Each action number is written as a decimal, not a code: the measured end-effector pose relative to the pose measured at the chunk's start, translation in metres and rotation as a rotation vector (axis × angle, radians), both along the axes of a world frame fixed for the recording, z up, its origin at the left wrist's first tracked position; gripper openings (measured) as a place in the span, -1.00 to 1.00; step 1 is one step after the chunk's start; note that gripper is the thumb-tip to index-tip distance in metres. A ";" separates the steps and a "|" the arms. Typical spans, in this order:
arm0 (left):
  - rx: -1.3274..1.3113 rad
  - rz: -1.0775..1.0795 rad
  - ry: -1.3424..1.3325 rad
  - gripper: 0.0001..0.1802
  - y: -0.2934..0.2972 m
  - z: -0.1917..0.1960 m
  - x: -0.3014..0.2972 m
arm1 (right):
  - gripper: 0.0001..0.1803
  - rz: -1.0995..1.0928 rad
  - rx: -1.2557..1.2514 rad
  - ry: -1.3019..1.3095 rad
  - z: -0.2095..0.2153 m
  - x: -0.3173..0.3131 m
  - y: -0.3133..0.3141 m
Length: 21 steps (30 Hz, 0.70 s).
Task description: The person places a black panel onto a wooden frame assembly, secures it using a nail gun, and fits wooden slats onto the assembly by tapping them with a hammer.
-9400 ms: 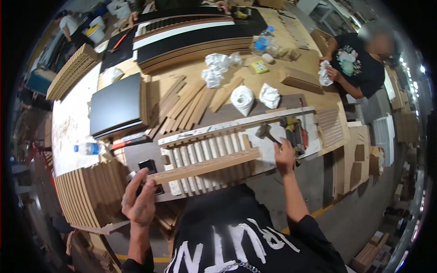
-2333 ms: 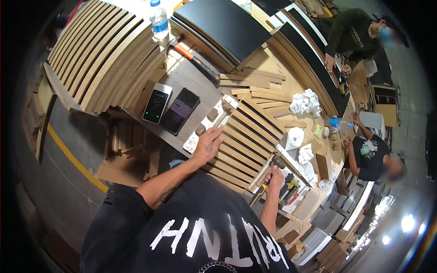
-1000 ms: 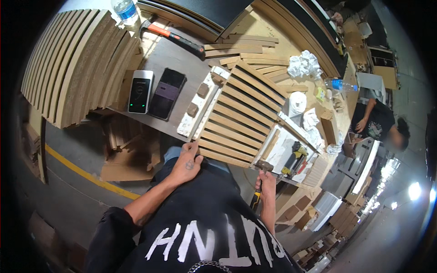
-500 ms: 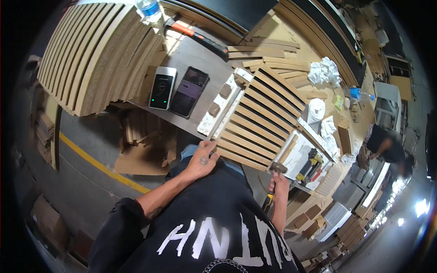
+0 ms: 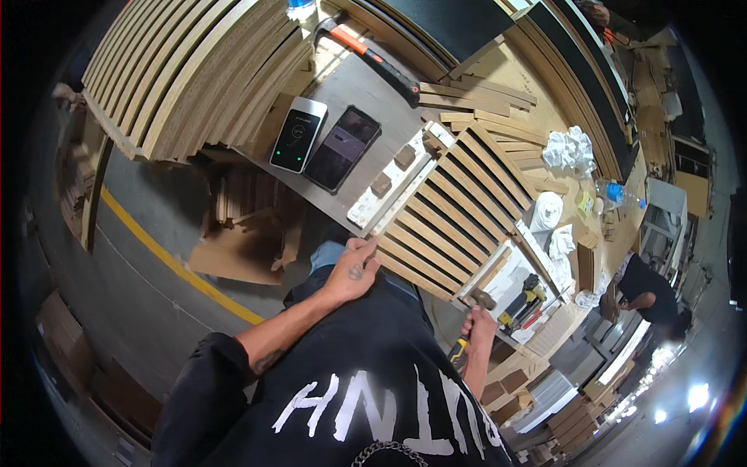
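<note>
1. At the near edge of the tabletop (image 5: 366, 101) lies a slatted wooden panel (image 5: 447, 210), its strips running side by side across a white frame; the left hand (image 5: 352, 272) rests on its nearest corner, fingers curled over the lowest slat.
2. The right hand (image 5: 476, 331) is wrapped tight around the handle of a hammer (image 5: 473, 311), whose head sits just at the panel's lower right edge.
3. Risk, as I judge it: a strike near that edge could jolt the panel, since only one corner is pinned; it might skid toward the two phones (image 5: 323, 144) lying just beside it.
4. A glancing blow could split a thin slat or knock it out of line.
5. The left fingers lie close to the slats, so a stray swing might catch them.
</note>
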<state>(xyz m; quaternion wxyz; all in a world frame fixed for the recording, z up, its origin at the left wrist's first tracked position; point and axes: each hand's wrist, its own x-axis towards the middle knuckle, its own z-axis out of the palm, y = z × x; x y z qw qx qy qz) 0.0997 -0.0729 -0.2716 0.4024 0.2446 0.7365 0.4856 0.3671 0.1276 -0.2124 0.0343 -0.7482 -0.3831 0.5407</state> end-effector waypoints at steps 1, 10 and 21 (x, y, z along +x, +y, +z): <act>0.007 0.004 -0.009 -0.47 0.000 -0.001 0.003 | -0.84 0.041 -0.044 -0.039 0.000 -0.006 -0.004; -0.046 0.151 -0.123 -0.47 -0.005 -0.008 0.011 | -0.80 0.007 -0.073 0.017 0.004 0.014 0.006; -0.042 0.134 -0.003 -0.49 -0.004 0.007 0.001 | -0.81 0.020 -0.153 0.104 -0.008 -0.008 -0.005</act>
